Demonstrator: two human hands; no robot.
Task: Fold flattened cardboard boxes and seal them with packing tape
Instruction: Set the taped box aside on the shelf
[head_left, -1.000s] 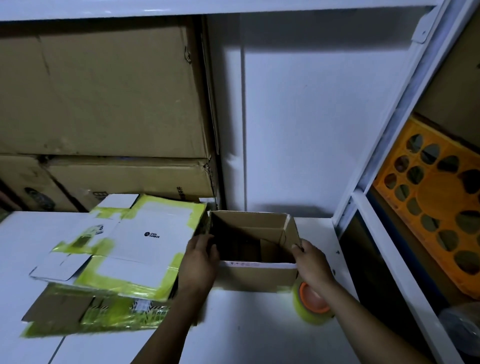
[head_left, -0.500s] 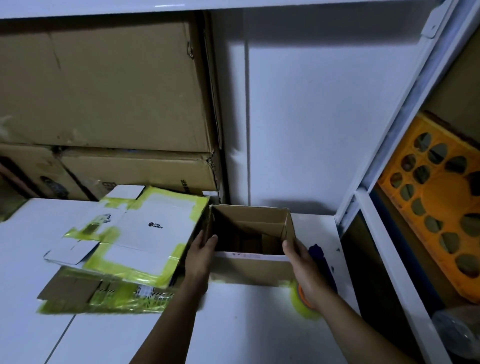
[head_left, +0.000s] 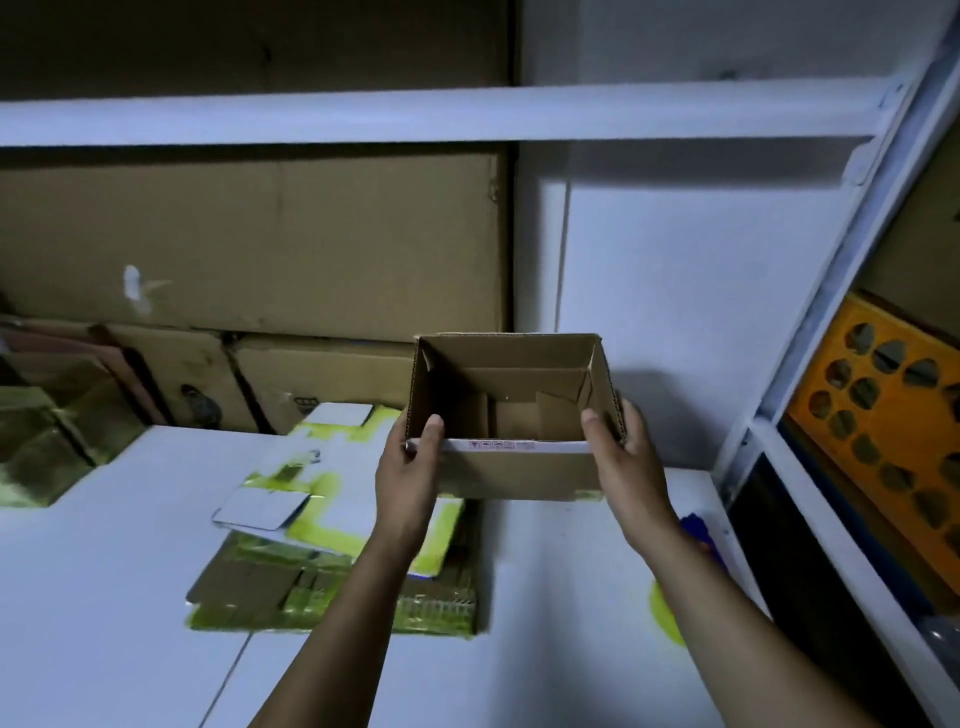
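Left hand and right hand grip the brown box, top open, thumbs over rim

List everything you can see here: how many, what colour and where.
small box: one, brown, open-topped, held over the table
flattened boxes: a stack, white and yellow-green, on the table left of it
large cartons: several, brown, stacked at the back left
tape roll: one, yellowish, near the table's right edge, partly hidden
blue item: one, on the table beyond the tape roll; cannot tell what
crate: one, orange with round holes, in the right shelf
table: one, white, underneath
shelf frame: one, white, above and right
left hand: one, grips the box's left side
right hand: one, grips its right side
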